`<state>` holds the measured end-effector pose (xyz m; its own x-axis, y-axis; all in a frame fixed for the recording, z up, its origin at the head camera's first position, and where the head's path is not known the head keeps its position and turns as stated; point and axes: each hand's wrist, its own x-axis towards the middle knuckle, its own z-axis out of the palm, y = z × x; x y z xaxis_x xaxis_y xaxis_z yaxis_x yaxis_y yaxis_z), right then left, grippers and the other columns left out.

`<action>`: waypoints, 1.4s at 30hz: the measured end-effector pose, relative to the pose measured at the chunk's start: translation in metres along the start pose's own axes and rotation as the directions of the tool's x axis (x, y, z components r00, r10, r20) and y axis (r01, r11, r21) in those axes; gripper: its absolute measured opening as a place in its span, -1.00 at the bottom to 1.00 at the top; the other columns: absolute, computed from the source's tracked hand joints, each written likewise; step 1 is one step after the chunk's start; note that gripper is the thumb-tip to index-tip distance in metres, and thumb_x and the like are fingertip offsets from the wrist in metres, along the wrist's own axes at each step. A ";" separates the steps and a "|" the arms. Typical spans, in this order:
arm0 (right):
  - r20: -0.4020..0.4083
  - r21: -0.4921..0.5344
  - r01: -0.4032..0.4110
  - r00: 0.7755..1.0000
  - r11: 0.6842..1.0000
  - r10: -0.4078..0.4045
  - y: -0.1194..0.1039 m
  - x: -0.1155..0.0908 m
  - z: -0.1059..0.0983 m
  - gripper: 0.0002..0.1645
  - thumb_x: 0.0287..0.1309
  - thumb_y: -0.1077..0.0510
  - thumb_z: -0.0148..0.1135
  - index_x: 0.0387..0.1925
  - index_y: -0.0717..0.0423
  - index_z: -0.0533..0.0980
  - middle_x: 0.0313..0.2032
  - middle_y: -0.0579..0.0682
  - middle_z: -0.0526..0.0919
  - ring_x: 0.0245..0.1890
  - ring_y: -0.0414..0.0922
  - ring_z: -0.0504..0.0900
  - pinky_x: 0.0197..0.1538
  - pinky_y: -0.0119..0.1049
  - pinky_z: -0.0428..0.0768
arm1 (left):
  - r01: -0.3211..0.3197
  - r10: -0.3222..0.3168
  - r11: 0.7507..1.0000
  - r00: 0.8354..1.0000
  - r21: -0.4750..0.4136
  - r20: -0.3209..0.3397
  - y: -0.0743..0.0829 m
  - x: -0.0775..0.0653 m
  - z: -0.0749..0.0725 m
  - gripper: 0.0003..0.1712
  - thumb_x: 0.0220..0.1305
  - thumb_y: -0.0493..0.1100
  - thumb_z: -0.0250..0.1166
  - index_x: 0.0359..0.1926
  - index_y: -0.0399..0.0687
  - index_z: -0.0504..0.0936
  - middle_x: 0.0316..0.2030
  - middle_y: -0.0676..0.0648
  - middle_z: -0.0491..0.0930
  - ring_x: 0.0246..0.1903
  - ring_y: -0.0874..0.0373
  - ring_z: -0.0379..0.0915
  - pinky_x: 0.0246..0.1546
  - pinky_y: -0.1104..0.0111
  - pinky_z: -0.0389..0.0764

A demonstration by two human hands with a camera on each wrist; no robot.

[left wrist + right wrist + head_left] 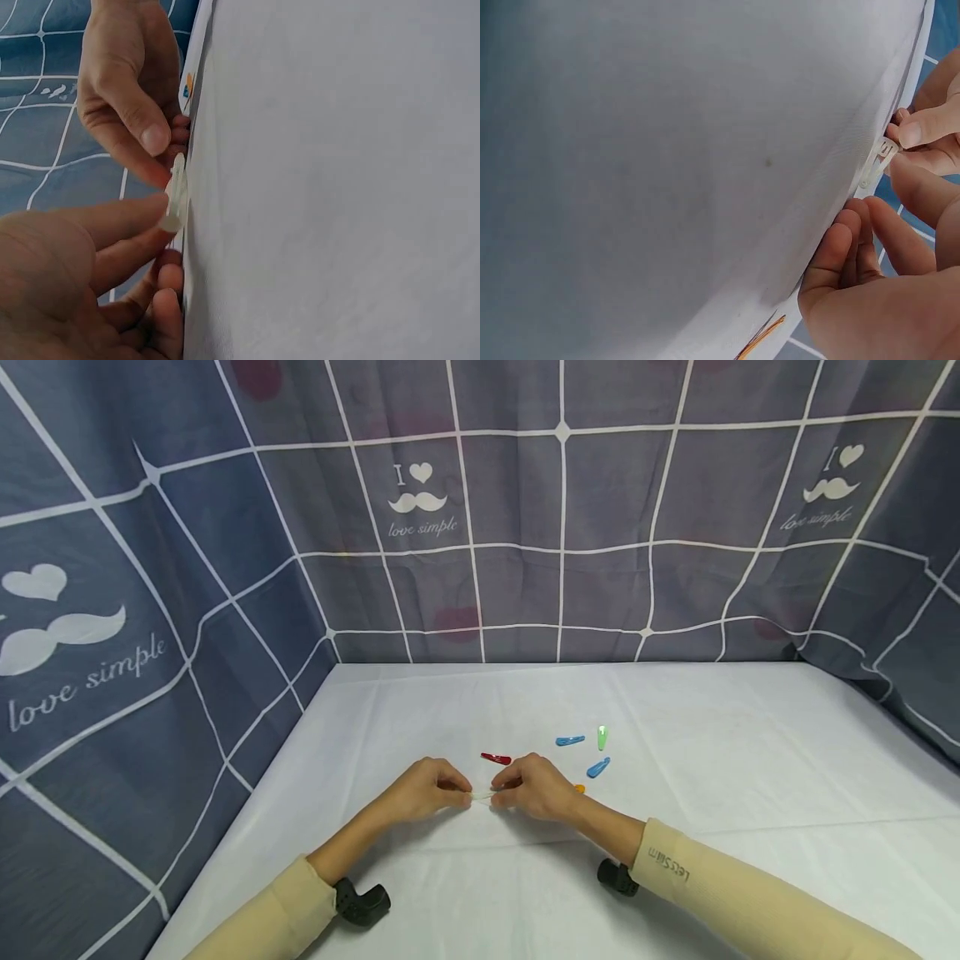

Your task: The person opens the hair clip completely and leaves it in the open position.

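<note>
A whitish snap hair clip point(482, 795) is between the two hands, low over the white-covered table. My left hand point(429, 788) pinches its wide end between thumb and finger, as the left wrist view of the clip point(177, 191) shows. The narrow end points toward my right hand point(534, 787). That hand's thumb and forefinger are spread apart close around the narrow end, its other fingers bent. In the right wrist view the clip point(877, 163) shows its slotted frame. Just beyond the hands lies a red hair clip point(496, 758).
Two blue clips point(570, 740) point(598, 767) and a green clip point(602, 737) lie beyond my right hand. An orange clip point(580, 788) is partly hidden behind that hand. Grid-patterned curtains point(510, 585) enclose the white tablecloth point(750, 752) at the back and sides.
</note>
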<state>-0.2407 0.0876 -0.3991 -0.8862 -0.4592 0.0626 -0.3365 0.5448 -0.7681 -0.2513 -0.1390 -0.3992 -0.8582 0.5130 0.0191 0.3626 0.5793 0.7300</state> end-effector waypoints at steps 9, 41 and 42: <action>-0.034 0.008 -0.029 0.999 1.000 0.029 -0.005 0.002 -0.007 -0.78 0.08 0.26 0.42 -0.20 0.25 0.71 -0.38 -0.11 0.65 -0.39 -0.17 0.50 -0.33 -0.32 0.51 | 0.040 -0.043 0.997 0.998 -0.069 -0.048 0.001 0.005 -0.006 -0.83 0.27 -0.14 0.35 -0.19 -0.14 0.74 -0.29 0.04 0.65 -0.31 0.16 0.52 -0.33 0.29 0.53; -0.086 -0.094 -0.116 0.990 0.989 0.108 0.016 0.045 -0.028 -0.82 0.07 0.29 0.42 -0.23 0.23 0.73 -0.32 -0.03 0.74 -0.29 -0.14 0.57 -0.25 -0.29 0.52 | 0.086 -0.076 0.994 0.988 0.071 -0.131 0.001 0.057 0.001 -0.89 0.16 -0.28 0.43 -0.25 -0.14 0.77 -0.38 0.05 0.67 -0.35 0.21 0.51 -0.27 0.33 0.50; -0.084 -0.101 -0.110 0.991 0.989 0.102 0.017 0.045 -0.028 -0.82 0.08 0.30 0.41 -0.23 0.23 0.73 -0.31 -0.02 0.74 -0.29 -0.14 0.57 -0.24 -0.29 0.52 | 0.087 -0.077 0.993 0.988 0.073 -0.131 0.001 0.057 0.002 -0.89 0.16 -0.28 0.43 -0.25 -0.14 0.77 -0.39 0.05 0.68 -0.35 0.22 0.51 -0.27 0.33 0.50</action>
<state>-0.2947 0.0958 -0.3919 -0.9395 -0.3406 0.0375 -0.2674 0.6604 -0.7017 -0.2997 -0.1081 -0.3986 -0.9239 0.3792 0.0523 0.3119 0.6667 0.6769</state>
